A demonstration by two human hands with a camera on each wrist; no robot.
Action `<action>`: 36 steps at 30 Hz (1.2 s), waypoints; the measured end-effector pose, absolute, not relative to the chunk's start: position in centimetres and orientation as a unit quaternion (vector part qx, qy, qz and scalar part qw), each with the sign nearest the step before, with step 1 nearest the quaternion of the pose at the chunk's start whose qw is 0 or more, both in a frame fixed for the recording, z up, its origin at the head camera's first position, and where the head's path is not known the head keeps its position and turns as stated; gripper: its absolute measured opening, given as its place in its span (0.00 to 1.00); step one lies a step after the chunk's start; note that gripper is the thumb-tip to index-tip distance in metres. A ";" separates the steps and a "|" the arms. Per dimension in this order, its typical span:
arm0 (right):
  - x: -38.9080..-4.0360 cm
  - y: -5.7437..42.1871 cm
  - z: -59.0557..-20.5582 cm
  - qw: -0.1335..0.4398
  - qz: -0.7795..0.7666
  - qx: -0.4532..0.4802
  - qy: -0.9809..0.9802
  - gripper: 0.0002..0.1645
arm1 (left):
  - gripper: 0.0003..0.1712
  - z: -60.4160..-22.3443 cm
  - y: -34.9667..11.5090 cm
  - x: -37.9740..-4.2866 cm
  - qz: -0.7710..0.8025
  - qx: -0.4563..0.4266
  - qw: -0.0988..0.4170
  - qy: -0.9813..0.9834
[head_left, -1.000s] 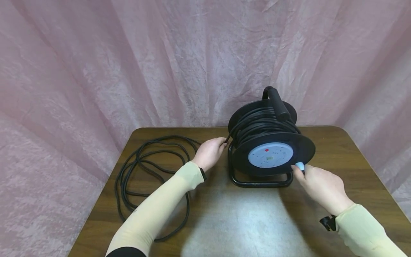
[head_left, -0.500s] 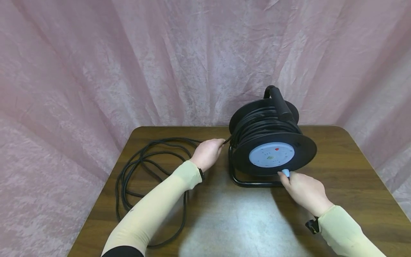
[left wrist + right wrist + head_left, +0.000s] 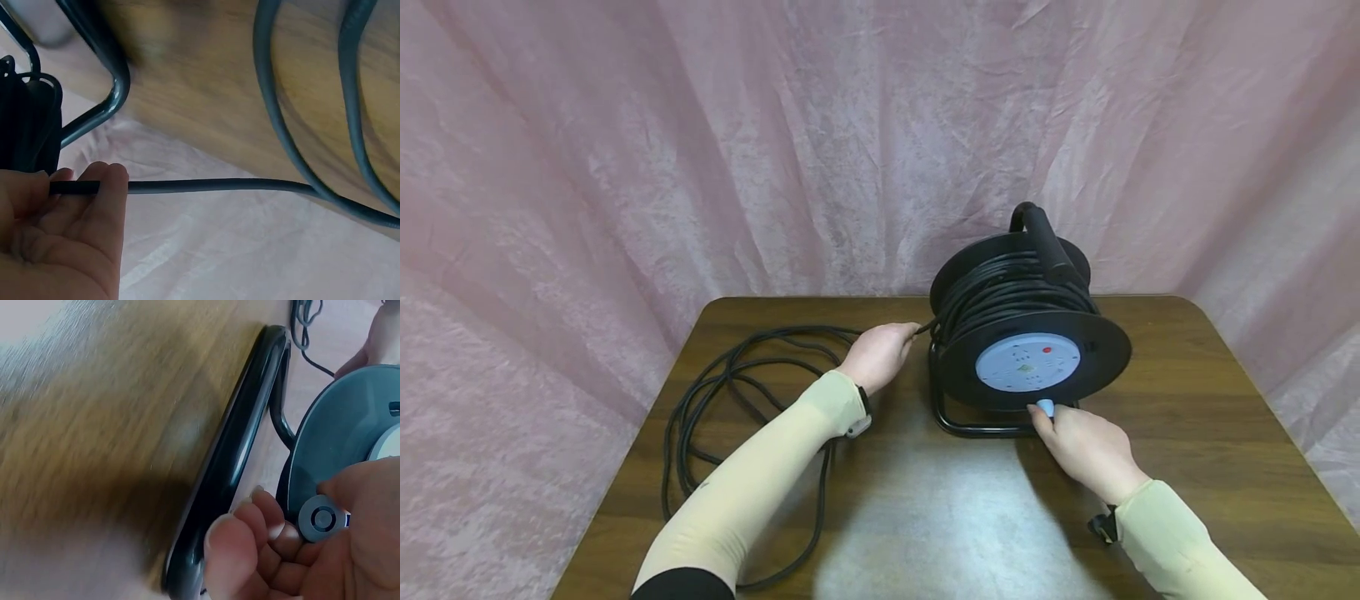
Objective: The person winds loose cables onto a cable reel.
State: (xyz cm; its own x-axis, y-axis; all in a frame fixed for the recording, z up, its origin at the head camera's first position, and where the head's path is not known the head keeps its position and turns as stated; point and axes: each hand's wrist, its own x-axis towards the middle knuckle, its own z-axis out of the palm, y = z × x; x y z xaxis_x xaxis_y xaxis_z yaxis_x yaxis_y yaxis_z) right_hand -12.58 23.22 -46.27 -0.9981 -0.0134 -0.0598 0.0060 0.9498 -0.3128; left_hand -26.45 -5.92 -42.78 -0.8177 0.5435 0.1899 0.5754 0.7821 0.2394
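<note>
A black cable reel [image 3: 1105,358] with a pale blue socket face [image 3: 1027,363] stands on its tubular frame, black cable [image 3: 1000,300] wound round its drum. My right hand [image 3: 1086,446] holds the small pale blue crank knob [image 3: 1046,407] at the lower edge of the front disc; in the right wrist view the knob [image 3: 322,518] sits between thumb and fingers. At the reel's left, my left hand [image 3: 880,354] pinches the cable where it runs to the drum. In the left wrist view the cable [image 3: 206,185] passes between the thumb and fingers.
Loose loops of cable [image 3: 688,408] lie on the left of the wooden table [image 3: 1187,375], partly under the left forearm. The reel's carrying handle [image 3: 1048,246] rises at its top. A pink curtain [image 3: 850,150] hangs behind the table.
My right hand has moved left and slightly down with the knob, turning the disc; the red button has shifted right. My left hand keeps its pinch on the cable and has drifted slightly left.
</note>
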 end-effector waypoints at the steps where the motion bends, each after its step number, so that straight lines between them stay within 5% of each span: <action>1: -12.6 23.1 -46.4 0.032 -0.159 -0.001 0.987 0.38 | 0.16 -42.7 -6.0 -26.5 -0.145 -0.298 0.054 -0.942; 12: -12.9 21.5 -47.2 0.027 -0.174 0.003 0.984 0.38 | 0.19 -42.9 -7.8 -27.6 -0.135 -0.275 0.013 -0.952; 36: -13.1 20.1 -47.5 0.019 -0.174 -0.006 0.985 0.38 | 0.15 -43.2 -8.5 -28.1 -0.136 -0.277 0.015 -0.951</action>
State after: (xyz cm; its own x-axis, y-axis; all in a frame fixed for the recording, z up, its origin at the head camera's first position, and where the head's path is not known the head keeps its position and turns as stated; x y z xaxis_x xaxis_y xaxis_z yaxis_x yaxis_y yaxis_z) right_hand -13.07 20.14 -47.51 -0.9992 -0.0178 -0.0354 -0.0046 0.9394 -0.3427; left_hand -28.09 -8.46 -43.23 -0.8461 0.5227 0.1041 0.5310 0.8096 0.2501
